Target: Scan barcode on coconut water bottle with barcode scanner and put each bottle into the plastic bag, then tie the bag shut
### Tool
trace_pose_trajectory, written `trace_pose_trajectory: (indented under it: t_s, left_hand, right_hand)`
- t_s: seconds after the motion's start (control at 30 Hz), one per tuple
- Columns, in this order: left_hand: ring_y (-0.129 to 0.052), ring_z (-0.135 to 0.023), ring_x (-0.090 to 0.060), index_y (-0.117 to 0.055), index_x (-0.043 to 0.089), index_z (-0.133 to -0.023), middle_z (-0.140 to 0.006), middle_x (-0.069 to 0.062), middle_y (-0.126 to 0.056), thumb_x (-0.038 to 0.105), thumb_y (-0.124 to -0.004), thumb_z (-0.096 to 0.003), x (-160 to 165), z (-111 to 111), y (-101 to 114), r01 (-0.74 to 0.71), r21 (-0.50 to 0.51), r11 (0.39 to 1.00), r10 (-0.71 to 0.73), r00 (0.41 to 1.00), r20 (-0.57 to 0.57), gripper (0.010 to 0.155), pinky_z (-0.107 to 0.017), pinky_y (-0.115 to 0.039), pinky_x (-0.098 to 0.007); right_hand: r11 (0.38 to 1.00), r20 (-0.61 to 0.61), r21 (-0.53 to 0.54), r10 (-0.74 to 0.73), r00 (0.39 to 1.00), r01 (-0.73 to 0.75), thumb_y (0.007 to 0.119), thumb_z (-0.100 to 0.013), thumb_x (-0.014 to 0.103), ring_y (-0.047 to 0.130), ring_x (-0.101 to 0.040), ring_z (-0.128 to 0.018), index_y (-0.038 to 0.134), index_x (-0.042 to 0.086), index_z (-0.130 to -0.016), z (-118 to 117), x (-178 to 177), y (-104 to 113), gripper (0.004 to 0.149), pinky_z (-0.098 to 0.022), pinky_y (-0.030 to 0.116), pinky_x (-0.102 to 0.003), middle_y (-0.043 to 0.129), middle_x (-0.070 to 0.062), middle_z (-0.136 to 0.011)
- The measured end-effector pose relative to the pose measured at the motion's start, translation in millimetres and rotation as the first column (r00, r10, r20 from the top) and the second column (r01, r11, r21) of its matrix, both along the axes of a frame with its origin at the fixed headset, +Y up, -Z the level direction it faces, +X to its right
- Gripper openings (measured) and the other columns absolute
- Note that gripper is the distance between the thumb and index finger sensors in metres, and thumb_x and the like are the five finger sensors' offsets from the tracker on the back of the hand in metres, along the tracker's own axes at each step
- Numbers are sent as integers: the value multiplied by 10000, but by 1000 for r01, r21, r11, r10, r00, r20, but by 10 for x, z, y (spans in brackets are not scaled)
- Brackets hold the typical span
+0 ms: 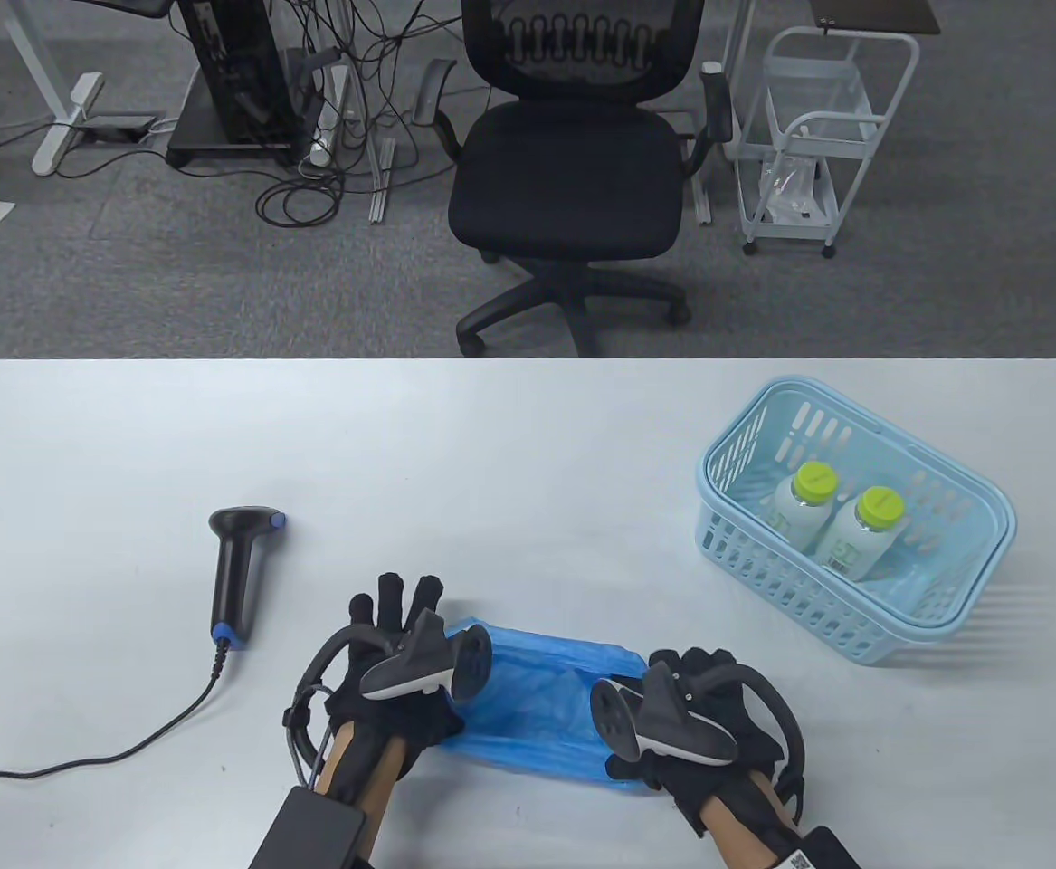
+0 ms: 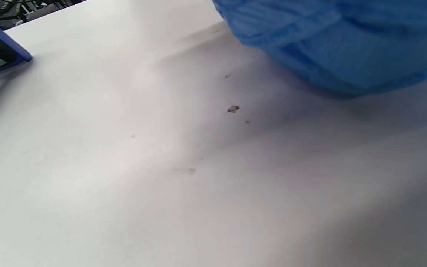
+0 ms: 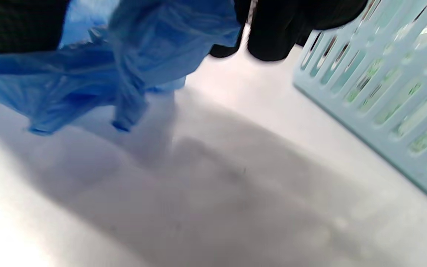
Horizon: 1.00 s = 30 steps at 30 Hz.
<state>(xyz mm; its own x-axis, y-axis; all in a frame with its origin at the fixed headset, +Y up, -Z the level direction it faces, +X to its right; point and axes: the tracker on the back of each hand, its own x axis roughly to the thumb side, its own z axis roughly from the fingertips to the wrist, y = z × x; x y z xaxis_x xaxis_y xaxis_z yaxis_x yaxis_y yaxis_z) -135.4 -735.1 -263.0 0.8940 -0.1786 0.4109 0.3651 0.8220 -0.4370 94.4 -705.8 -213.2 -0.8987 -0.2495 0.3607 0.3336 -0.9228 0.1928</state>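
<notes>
Plastic bag (image 1: pixel 546 701) lies crumpled on the table (image 1: pixel 528 434) between both hands, not yet opened. Two coconut water bottles (image 1: pixel 831 527) stand in the basket (image 1: pixel 962 579), unscanned; the barcode scanner (image 1: pixel 236 570) lies apart. The left hand (image 1: pixel 383 670) rests straight-fingered on the bag; the right hand (image 1: pixel 699 715) seems to pinch its edge. Next, spread the mouth.

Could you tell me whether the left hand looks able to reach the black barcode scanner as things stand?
Probably yes: the black barcode scanner lies in the open on the white table, with bare surface between it and the left hand, though that hand is at the blue plastic bag.
</notes>
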Motion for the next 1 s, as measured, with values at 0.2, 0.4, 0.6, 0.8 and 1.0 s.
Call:
trace_pose_trajectory:
  t_s: [0.2, 0.4, 0.6, 0.8, 1.0]
  left_hand:
    - [109, -1015, -665, -386, 181, -1294, -1244, -251, 161, 725, -839, -558, 145, 70, 62, -47, 67, 997, 42, 997, 65, 1022, -651, -54, -815]
    - [107, -1018, -662, -350, 148, -1303, -1244, -263, 157, 747, -829, -548, 15, -29, -55, -68, 12, 998, 68, 998, 0, 1076, -645, -51, -818]
    - [105, -1010, -669, -297, 191, -1310, -1234, -286, 161, 745, -760, -593, -126, -99, -144, -95, -32, 995, 92, 992, -90, 1017, -644, -53, -820]
    - [18, -1083, -628, -692, 348, -1166, -1308, -183, 18, 581, -809, -649, -349, 56, 501, -595, -31, 803, 590, 802, -87, 579, -658, -39, -803]
    - [12, -1103, -586, -796, 390, -1072, -1321, -129, -16, 561, -854, -630, 91, 317, 634, -473, 7, 881, 465, 870, 160, 477, -657, -32, -797]
  right_hand:
    - [988, 16, 111, -107, 994, 105, 753, -481, 651, 397, -674, -1021, 740, 338, -1008, -77, -143, -9, 613, -691, 411, -775, 370, -288, -1209]
    - [997, 201, -72, 2, 980, 13, 764, -447, 683, 269, -700, -1015, 511, 283, -1140, -379, 134, -442, 840, -702, 355, -779, 197, -317, -1209]
    - [986, 181, -162, -3, 984, 33, 827, -431, 676, 197, -699, -1014, 453, 297, -1152, -391, 188, -452, 896, -702, 305, -791, 100, -299, -1209]
    - [983, 150, -183, 11, 989, 17, 845, -418, 666, 202, -691, -1021, 429, 303, -1150, -359, 187, -449, 917, -705, 301, -791, 90, -269, -1213]
    - [981, 109, -195, 25, 994, -3, 851, -416, 664, 202, -693, -1019, 415, 306, -1151, -343, 131, -446, 927, -700, 301, -793, 88, -264, -1212]
